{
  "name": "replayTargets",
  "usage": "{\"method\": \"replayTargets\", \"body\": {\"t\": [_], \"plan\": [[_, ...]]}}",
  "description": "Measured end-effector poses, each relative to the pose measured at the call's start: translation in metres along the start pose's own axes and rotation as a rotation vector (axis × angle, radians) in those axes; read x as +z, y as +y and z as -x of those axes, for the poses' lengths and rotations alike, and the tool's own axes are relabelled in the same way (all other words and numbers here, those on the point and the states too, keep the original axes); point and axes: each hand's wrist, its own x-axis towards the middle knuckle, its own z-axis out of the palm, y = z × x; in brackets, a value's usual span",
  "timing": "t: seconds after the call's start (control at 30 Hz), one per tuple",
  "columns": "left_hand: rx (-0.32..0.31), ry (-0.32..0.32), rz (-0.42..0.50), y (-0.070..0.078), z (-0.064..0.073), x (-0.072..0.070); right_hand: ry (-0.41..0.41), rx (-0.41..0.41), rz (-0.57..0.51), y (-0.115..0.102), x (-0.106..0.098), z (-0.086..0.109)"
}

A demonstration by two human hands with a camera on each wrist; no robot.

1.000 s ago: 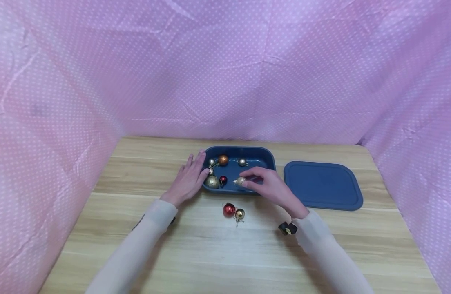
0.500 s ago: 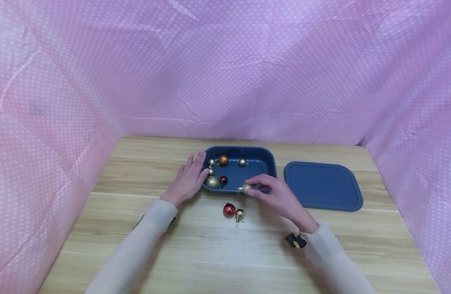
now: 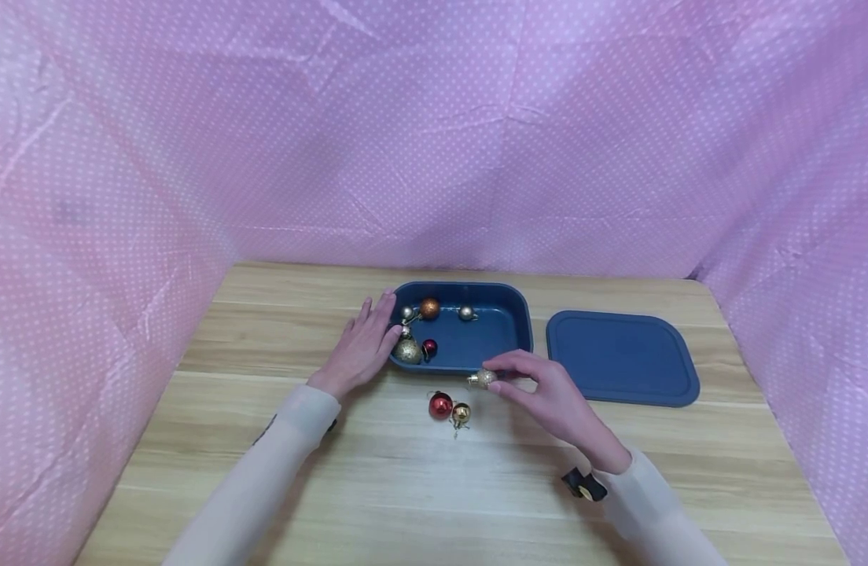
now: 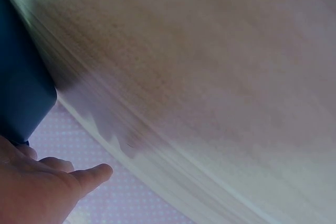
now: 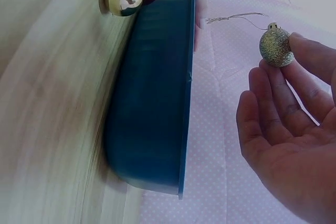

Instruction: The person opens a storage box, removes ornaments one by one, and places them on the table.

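My right hand (image 3: 550, 397) pinches a small gold glitter Christmas bauble (image 5: 276, 47) between thumb and fingertips. In the head view it is over the near rim of a blue rectangular box (image 3: 487, 334), and its thin string dangles from the cap. With straight fingers, my left hand (image 3: 359, 346) rests against the box's left end. Inside the box lie an orange bauble (image 3: 430, 307), a large gold glitter bauble (image 3: 408, 350), a dark red bauble (image 3: 430, 347) and several small pale gold ones, mostly toward the left.
In front of the box a shiny red bauble (image 3: 440, 406) and a shiny gold bauble (image 3: 461, 413) lie together on the wooden table (image 3: 406, 503). The blue lid (image 3: 621, 358) lies flat to the right. Pink dotted cloth (image 3: 434, 157) encloses the table's back and sides.
My right hand has lifted the gold glitter bauble from inside the box toward me and slightly right, to the near rim. The left hand has stayed in place.
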Motion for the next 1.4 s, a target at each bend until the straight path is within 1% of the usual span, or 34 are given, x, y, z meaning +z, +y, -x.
{"method": "replayTargets", "body": {"t": [0.37,0.5,0.67,0.8,0.93,1.07,1.23,1.4], "plan": [[-0.004,0.001,0.0,0.002,0.001,-0.001,-0.012,0.022,0.026,-0.002,-0.001,0.022],[-0.006,-0.002,-0.005,0.002,0.002,-0.001,-0.016,-0.004,0.037,0.001,0.001,0.028],[-0.007,0.0,-0.007,0.002,0.002,0.0,-0.021,-0.033,0.047,0.011,0.005,0.032],[-0.006,0.002,-0.004,0.002,0.002,-0.001,-0.039,-0.029,0.036,0.018,0.008,0.033],[-0.007,0.003,-0.005,0.003,0.002,-0.002,-0.076,0.006,0.02,0.024,0.009,0.033],[-0.001,0.006,-0.014,0.003,0.002,-0.002,-0.119,0.035,0.03,0.029,0.011,0.031],[0.007,0.011,-0.014,0.003,0.003,-0.002,-0.146,0.023,0.042,0.036,0.013,0.026],[0.01,0.008,-0.01,0.004,0.003,-0.003,-0.155,0.024,0.068,0.043,0.016,0.023]]}}
